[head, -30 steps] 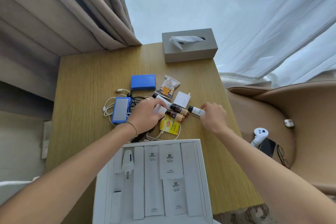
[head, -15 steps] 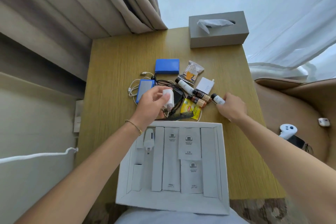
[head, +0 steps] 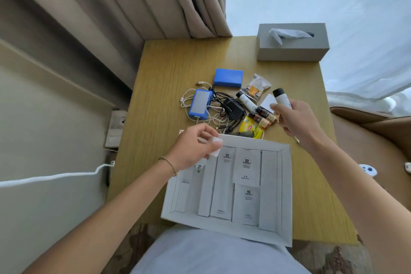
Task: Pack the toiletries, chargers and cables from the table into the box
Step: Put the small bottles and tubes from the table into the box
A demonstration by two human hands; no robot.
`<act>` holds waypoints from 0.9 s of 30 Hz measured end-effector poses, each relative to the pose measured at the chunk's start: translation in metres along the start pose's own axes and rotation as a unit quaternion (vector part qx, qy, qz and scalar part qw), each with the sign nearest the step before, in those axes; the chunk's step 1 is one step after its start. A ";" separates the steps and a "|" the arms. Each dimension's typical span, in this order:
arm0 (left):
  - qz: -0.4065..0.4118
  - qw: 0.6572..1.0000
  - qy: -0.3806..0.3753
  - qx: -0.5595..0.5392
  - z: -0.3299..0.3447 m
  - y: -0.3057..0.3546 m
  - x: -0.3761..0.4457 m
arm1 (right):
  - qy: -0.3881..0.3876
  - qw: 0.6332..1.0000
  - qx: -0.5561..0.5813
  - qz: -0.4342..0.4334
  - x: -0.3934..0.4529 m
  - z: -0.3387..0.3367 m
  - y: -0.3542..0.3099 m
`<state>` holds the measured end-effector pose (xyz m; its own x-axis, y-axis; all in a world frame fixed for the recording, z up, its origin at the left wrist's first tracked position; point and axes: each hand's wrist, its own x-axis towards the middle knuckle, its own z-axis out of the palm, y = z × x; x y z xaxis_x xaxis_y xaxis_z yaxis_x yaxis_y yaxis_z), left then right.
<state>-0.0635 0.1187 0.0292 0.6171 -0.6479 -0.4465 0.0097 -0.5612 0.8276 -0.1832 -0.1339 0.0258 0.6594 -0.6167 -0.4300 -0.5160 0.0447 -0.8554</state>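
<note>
A white box [head: 287, 187] with white packets inside lies at the table's near edge. My left hand [head: 193, 149] holds a white charger [head: 215, 147] over the box's far left corner. My right hand [head: 293, 120] grips a white bottle with a black cap [head: 282, 98], lifted above the table. Behind the box lie two blue power banks [head: 228, 77] [head: 200, 104], a black adapter [head: 233, 109] in tangled cables [head: 209, 118], another white tube [head: 245, 101], two brown bottles [head: 262, 117], a black comb [head: 241, 134], a yellow tea packet [head: 250, 128] and a white charger [head: 266, 102].
A grey tissue box [head: 291, 48] stands at the table's far right corner. A snack packet [head: 255, 87] lies by the toiletries. Curtains hang behind the table, a wall socket [head: 116, 120] is left of it, and a brown chair [head: 378, 131] with a white controller [head: 368, 170] is on the right.
My left hand carried the white charger from the pile back over the box's corner. My right hand lifted the white bottle off the table. The view shifted left.
</note>
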 end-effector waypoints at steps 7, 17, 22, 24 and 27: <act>-0.033 0.973 -0.038 0.227 -0.002 -0.028 -0.021 | -0.088 0.996 0.011 -0.008 -0.045 0.034 -0.016; -0.007 0.922 0.003 0.386 0.031 -0.076 -0.043 | -0.149 0.972 -0.181 -0.004 -0.080 0.085 0.026; -0.008 0.893 0.021 0.449 0.038 -0.085 -0.043 | -0.180 0.947 -0.262 0.050 -0.079 0.112 0.062; -0.007 0.880 0.023 0.475 0.041 -0.084 -0.040 | -0.180 0.941 -0.280 0.068 -0.077 0.121 0.072; -0.008 0.863 0.027 0.505 0.043 -0.081 -0.037 | -0.170 0.937 -0.294 0.083 -0.069 0.131 0.082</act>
<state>-0.1212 0.1656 -0.0362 0.6589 -0.6264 -0.4165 -0.6553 -0.7499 0.0912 -0.1997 0.0151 -0.0523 0.6284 -0.3487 -0.6953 -0.7725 -0.3845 -0.5054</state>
